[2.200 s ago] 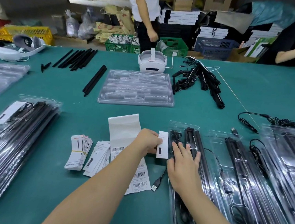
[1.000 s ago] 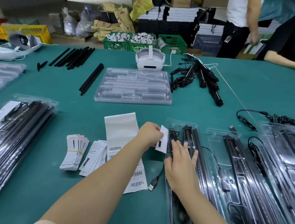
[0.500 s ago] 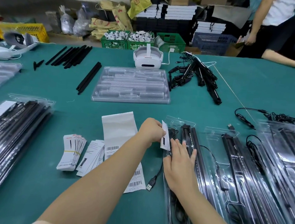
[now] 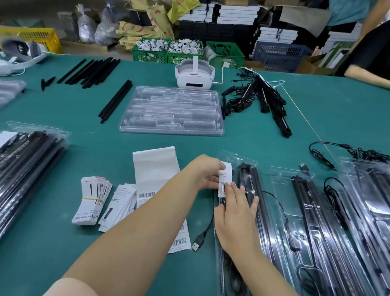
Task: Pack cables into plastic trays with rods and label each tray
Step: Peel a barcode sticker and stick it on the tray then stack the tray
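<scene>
The left hand pinches a small white label by its near edge and holds it over the top end of a clear plastic tray, the one lying directly under both hands. The right hand lies flat on that tray with its fingers straight and spread, fingertips touching the lower part of the label. I judge the flat hand is there to pin the light tray to the desk and steady the label while it is set down square; the pinch on one edge leaves the rest of the label free to be pressed.

Inside the tray, just beyond the right hand's fingers, two black rods lie side by side, and a thin black cable is coiled in the tray's near end beside the right forearm. A USB plug on a cable trails out onto the desk between the two forearms, so this tray looks not quite fully packed.

Under the left forearm lies a long strip of barcode stickers, and to the left of it two small stacks of printed cards, all within easy reach of the left hand. To the right of the right hand more filled trays lie in a row. Far beyond both hands sit a stack of empty trays and loose rods.
</scene>
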Available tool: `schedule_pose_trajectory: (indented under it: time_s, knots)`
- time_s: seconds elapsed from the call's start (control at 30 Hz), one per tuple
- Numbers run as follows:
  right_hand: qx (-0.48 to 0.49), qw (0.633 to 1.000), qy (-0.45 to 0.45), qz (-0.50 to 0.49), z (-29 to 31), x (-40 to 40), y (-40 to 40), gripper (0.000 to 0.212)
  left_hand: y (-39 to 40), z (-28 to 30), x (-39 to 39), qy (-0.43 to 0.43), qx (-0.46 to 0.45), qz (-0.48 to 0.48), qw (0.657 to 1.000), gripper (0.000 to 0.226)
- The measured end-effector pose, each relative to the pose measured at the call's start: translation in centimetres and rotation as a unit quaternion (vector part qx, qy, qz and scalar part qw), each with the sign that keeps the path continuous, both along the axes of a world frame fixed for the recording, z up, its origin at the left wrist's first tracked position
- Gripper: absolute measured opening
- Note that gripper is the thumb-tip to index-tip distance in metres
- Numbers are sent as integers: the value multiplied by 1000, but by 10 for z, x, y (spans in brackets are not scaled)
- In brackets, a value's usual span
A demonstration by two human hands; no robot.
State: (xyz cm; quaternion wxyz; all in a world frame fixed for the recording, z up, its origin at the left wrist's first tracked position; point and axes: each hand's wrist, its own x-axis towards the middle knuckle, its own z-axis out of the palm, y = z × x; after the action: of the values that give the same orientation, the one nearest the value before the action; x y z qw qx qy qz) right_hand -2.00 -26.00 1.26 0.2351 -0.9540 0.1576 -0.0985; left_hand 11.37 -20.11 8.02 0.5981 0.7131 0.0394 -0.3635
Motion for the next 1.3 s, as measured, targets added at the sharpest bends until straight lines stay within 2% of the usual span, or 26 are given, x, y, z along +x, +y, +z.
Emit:
schedule_pose_trajectory:
  time_s: [0.4, 0.53, 0.6, 0.77, 0.97, 1.07, 1.2, 1.3]
  knots:
    - [-5, 1000, -8, 0, -1, 0, 0, 60, -3, 2, 5, -17, 57, -3, 998, 8]
    - [-21, 1000, -1, 4, 0, -1, 0, 59, -6, -2, 8, -71, 107, 8, 992, 8]
    - [-32, 999, 3, 6, 1, -1, 0, 59, -7, -4, 11, -133, 175, -11, 975, 17]
    - [-55, 998, 6, 10, 0, -1, 1, 60, -11, -2, 8, -259, 324, -84, 906, 17]
    - [-76, 997, 1, 8, -2, 0, 0, 61, -14, -4, 0, -377, 374, -104, 841, 24]
    - [-82, 997, 5, 9, -3, 0, 0, 63, -13, -6, 0, -375, 362, -111, 846, 19]
    - [-81, 997, 1, 10, -4, 0, 0, 65, -7, -7, -1, -366, 344, -94, 860, 24]
    - [-81, 997, 3, 11, -5, 0, -1, 68, -4, -8, -1, -330, 334, -111, 876, 23]
